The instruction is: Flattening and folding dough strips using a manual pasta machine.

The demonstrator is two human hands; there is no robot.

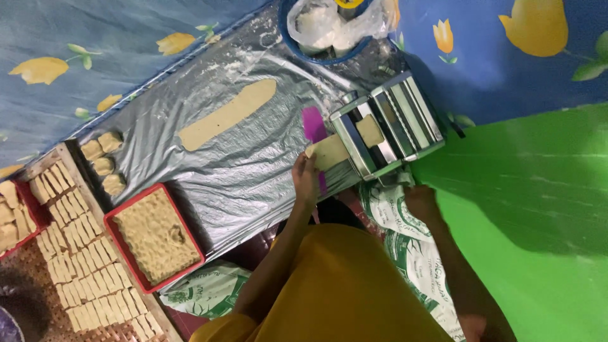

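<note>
A metal dough-rolling machine (396, 120) stands on a silver foil sheet (253, 171). A flat tan dough sheet (329, 152) hangs out of its rollers, and my left hand (306, 179) pinches the free end. A purple plastic scraper (313, 123) lies under that dough. My right hand (421, 204) is curled at the machine's near side, around what looks like its crank; the handle is mostly hidden. A long rolled dough strip (228, 114) lies on the foil to the left.
A red tray (111, 221) of rough dough sits at the foil's left edge, with small dough lumps (104, 155) above it. Left of that, a wooden rack (82, 247) holds several cut pieces. A blue bowl (288, 38) with plastic bags stands behind the machine. A green mat (538, 221) lies to the right.
</note>
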